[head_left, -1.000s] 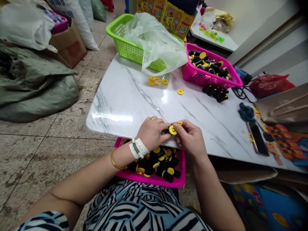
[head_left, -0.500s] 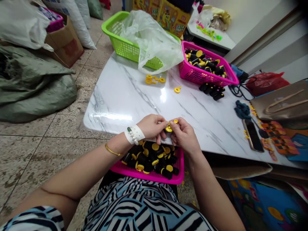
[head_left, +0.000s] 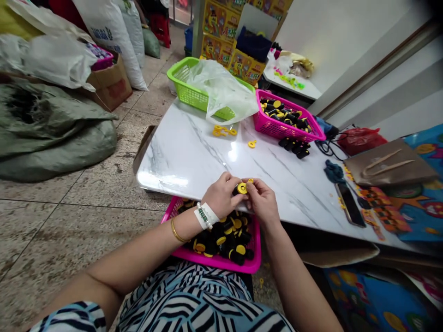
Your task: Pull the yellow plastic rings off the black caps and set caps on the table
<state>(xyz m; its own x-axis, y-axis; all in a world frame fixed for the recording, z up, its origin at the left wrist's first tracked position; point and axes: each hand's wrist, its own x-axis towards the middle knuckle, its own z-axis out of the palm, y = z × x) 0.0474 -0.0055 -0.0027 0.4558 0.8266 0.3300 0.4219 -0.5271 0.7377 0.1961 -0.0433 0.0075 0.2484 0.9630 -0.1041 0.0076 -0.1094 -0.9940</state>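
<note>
Over the table's near edge, my left hand [head_left: 221, 197] is closed around a small black piece with a round yellow cap [head_left: 242, 188]. Fingers of my right hand [head_left: 266, 201] pinch the cap's right side, where a small yellow loop sticks out. Most of the black body is hidden by my fingers. Below my hands, a pink basket [head_left: 256, 258] holds many black pieces with yellow caps [head_left: 240, 249]. A loose yellow ring piece [head_left: 252, 144] lies on the marble-patterned table [head_left: 187, 157], with several joined yellow pieces [head_left: 224, 131] farther back.
A green basket [head_left: 188, 94] with a clear plastic bag [head_left: 228, 92] stands at the back. Beside it is another pink basket [head_left: 287, 131] of capped pieces, with several black pieces [head_left: 294, 147] before it. A phone [head_left: 350, 205] and brown bag [head_left: 391, 163] lie to the right.
The head view has tilted upward. My left fingers have shifted from the cap's edge to a grip around the black body, and the yellow cap now faces up more plainly.
</note>
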